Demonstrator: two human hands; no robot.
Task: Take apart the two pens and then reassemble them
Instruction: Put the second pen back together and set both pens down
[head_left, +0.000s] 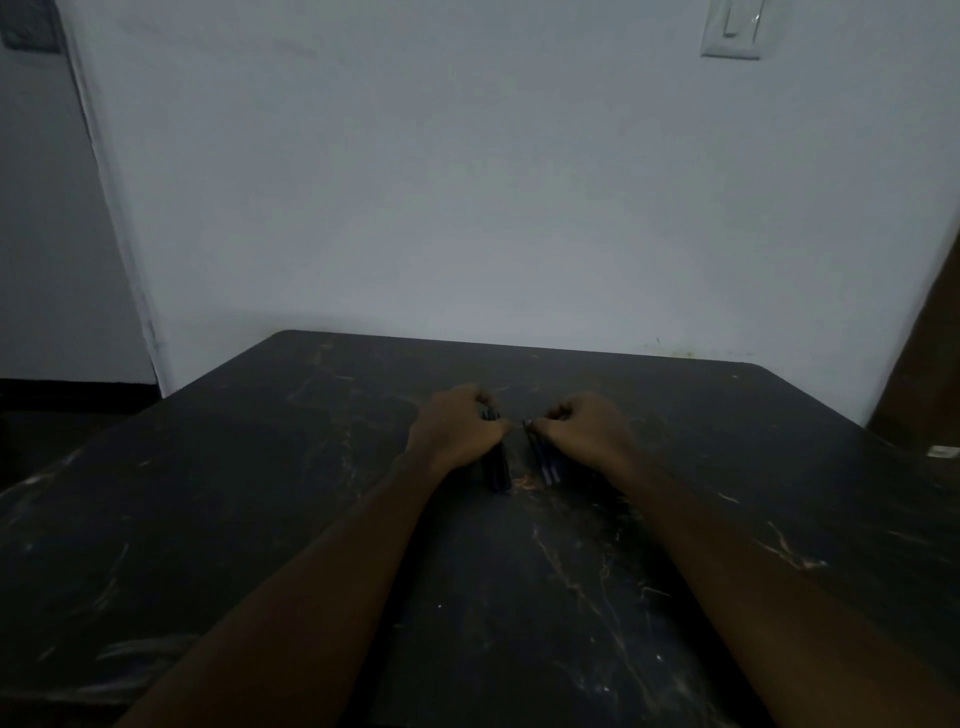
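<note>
Head view, dim light: dark scratched tabletop (519, 597) against a pale wall (467, 182), light switch (732, 28) at top right. Both bare forearms reach fwd, hands meet near the tabletop's middle, knuckles up, thumbs almost touching. Left hand (457, 428) is curled closed over dark pen parts (496, 470); short dark pieces stick out below the palm toward the camera, more dark bits show at the fingertips. Looks like 2 barrels side by side, but too dark to tell for sure. Right hand (584, 428) is also curled closed, pinching thin rods (545, 460) w/ pale tips, prob. refills; they slant down from thumb and index toward the camera, lower ends at or just above the tabletop, can't tell which. The 2 bundles sit just beside each other w/ a narrow gap between them. Small white object (945, 452) lies at the tabletop's far right edge, too blurred to ID. Brown surface at the right edge, dark doorway at left.
</note>
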